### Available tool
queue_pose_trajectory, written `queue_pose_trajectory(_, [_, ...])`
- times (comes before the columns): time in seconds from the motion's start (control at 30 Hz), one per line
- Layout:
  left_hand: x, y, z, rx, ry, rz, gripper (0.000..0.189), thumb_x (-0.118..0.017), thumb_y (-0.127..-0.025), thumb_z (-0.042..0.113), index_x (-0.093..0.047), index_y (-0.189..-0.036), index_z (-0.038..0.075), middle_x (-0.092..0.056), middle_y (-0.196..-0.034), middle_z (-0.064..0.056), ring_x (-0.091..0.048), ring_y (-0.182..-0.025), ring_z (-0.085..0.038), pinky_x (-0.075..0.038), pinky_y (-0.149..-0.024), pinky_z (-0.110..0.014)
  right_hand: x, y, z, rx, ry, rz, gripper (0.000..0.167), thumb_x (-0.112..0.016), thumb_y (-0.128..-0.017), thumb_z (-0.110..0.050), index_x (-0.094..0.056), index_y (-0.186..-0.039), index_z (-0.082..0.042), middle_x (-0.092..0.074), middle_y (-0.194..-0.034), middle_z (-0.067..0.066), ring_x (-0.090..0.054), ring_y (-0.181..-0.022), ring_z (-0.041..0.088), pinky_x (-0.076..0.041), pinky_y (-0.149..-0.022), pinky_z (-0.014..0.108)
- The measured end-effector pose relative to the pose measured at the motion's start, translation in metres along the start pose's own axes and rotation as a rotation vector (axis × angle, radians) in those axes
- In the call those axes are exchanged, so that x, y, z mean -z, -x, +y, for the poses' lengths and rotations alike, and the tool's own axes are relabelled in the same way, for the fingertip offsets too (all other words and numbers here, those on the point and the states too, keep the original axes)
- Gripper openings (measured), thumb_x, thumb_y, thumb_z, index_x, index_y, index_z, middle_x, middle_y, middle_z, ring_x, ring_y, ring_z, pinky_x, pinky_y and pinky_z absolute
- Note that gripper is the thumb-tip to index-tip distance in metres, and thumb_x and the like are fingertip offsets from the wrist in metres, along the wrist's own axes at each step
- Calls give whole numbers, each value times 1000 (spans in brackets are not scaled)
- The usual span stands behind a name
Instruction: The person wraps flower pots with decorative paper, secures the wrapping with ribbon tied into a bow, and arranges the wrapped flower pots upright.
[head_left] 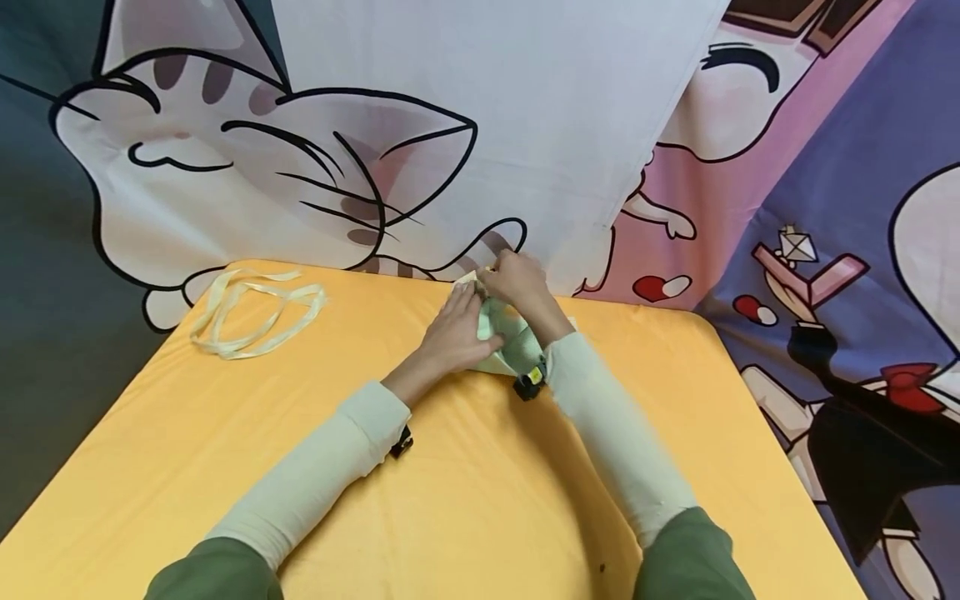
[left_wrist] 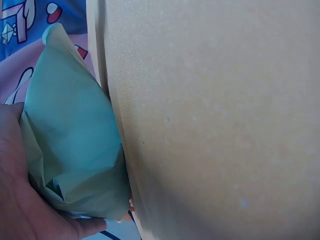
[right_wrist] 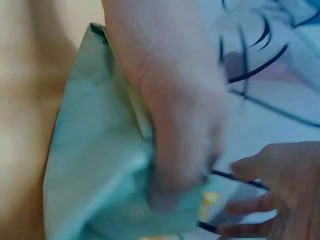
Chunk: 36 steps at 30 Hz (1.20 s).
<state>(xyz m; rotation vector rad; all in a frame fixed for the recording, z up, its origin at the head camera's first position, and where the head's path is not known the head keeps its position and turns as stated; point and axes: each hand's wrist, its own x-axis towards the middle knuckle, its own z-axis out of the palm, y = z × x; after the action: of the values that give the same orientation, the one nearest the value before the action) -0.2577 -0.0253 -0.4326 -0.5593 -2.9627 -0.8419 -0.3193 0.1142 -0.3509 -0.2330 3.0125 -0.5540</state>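
Near the table's back edge lies a pale green, creased wrapping (head_left: 517, 337), like paper or thin cloth, with folded sides. It bulges into a pointed shape in the left wrist view. My left hand (head_left: 452, 333) rests on its left side, fingers fairly straight and thumb out toward the front. My right hand (head_left: 517, 279) is at its far end, fingers curled down onto an edge that it seems to pinch. Motion blurs the right hand (right_wrist: 175, 115) in the right wrist view, and its fingertips are partly hidden. What the wrapping contains is hidden.
A loosely looped cream ribbon (head_left: 247, 333) lies at the back left of the yellow-covered table (head_left: 420, 517). Cartoon-printed cloth (head_left: 570, 125) hangs right behind the table and along its right side. A small dark speck (head_left: 602, 568) shows near the front.
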Motion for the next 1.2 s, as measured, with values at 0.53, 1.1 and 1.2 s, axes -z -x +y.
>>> queue_pose_trajectory(0.53, [4,-2,2,72,34,-3,97,-61,-103,49,-21,-181,7,-10,-192,-14,-2,-179,-41,-21,-141,-67,-27,79,20,-113,-349,-196,79,-27,-119,-66,-73,-117,-2,-74,-119,18,-72,-120,40,-55,-112,54])
queue_pose_trajectory(1.1, [0,-1,5,61,50,9,101,-61,-106,57,-18,-180,4,-5,-192,-14,-1,-179,-42,-19,-141,-69,-3,122,83,-208,-197,111,89,-48,-114,-67,-52,-151,14,-56,-147,40,-62,-127,53,-57,-103,66])
queue_pose_trajectory(1.2, [0,1,4,69,59,2,101,-61,-106,57,-17,-181,5,-4,-192,-13,-1,-179,-41,-18,-142,-68,-1,125,116,-292,-280,-46,88,-47,-112,-72,-59,-124,15,-65,-116,32,-71,-98,39,-62,-89,51])
